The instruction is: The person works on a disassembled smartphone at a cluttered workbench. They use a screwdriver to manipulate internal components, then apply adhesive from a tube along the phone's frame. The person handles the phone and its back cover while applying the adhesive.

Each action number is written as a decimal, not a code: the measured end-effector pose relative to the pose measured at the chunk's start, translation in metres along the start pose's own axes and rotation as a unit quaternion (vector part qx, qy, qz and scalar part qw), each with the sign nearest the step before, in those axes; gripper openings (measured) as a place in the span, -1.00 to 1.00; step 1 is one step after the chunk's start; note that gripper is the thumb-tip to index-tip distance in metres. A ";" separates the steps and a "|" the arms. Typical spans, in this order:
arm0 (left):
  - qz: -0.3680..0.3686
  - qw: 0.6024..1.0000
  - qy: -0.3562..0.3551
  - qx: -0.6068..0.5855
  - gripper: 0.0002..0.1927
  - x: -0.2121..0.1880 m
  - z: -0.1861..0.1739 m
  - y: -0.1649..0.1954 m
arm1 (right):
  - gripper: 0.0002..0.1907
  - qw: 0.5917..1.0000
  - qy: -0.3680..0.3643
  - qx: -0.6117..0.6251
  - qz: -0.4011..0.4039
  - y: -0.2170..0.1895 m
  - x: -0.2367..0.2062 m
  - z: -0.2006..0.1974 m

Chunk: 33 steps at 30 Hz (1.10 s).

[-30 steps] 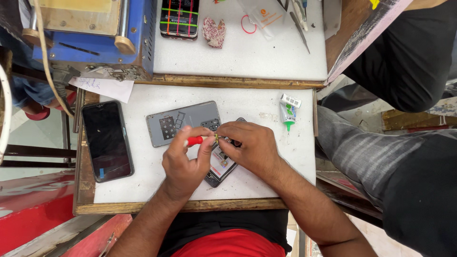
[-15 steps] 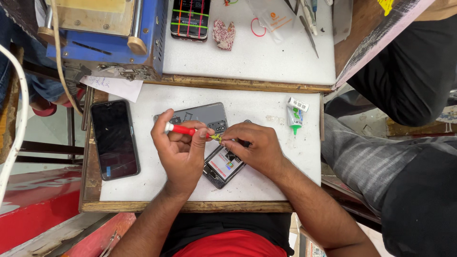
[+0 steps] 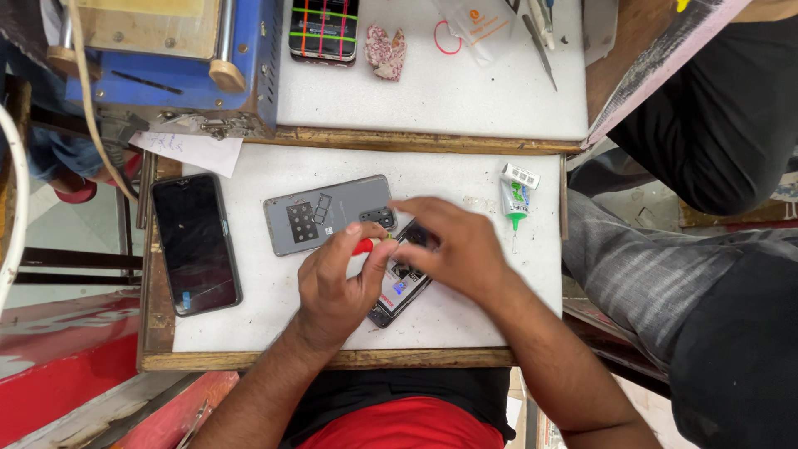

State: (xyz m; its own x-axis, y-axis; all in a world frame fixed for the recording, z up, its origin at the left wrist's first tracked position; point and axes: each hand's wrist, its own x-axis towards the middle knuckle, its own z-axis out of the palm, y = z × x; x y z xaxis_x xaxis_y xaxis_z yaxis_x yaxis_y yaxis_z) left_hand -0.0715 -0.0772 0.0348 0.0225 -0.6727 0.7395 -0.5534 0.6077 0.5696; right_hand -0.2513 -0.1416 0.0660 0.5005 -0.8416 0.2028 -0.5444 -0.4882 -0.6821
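Left hand [image 3: 337,278]: closed around a red-handled tool [image 3: 363,246], only its red end showing between thumb and fingers.
Right hand [image 3: 453,245]: fingers spread flat, blurred, resting on the opened phone [image 3: 397,291]; not gripping that I can tell.
Opened phone: lies tilted near the middle of the bench [image 3: 274,316], mostly covered by both hands.
Grey back cover [image 3: 326,214]: just beyond the left hand, touching its fingertips.
Black phone [image 3: 195,243]: face up near the left edge, well apart from the hands.
Glue tube [image 3: 515,199]: close to the right edge.
Open room: bare white surface along the front wooden rim, left of the forearm.
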 end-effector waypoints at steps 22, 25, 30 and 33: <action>-0.002 0.995 -0.105 0.004 -0.39 0.008 0.032 -0.010 | -0.78 0.983 0.117 0.069 0.124 0.030 0.001 -0.019; 0.034 0.991 -0.129 -0.005 -0.42 0.019 0.030 -0.007 | -0.79 0.984 0.122 0.072 0.110 0.029 0.001 -0.020; -0.087 0.953 -0.280 -0.077 -0.39 0.037 0.014 -0.004 | -0.78 0.992 0.044 0.008 0.116 0.025 0.004 -0.030; 0.047 0.982 -0.177 0.036 -0.39 0.043 0.012 -0.004 | -0.50 0.985 -0.099 -0.088 0.106 0.020 0.000 -0.043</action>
State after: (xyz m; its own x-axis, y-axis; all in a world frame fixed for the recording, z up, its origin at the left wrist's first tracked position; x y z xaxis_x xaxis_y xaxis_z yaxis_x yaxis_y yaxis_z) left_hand -0.0785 -0.1138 0.0600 -0.3154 -0.7267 0.6102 -0.5971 0.6518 0.4676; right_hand -0.2908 -0.1610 0.0830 0.4746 -0.8762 -0.0841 -0.7510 -0.3533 -0.5579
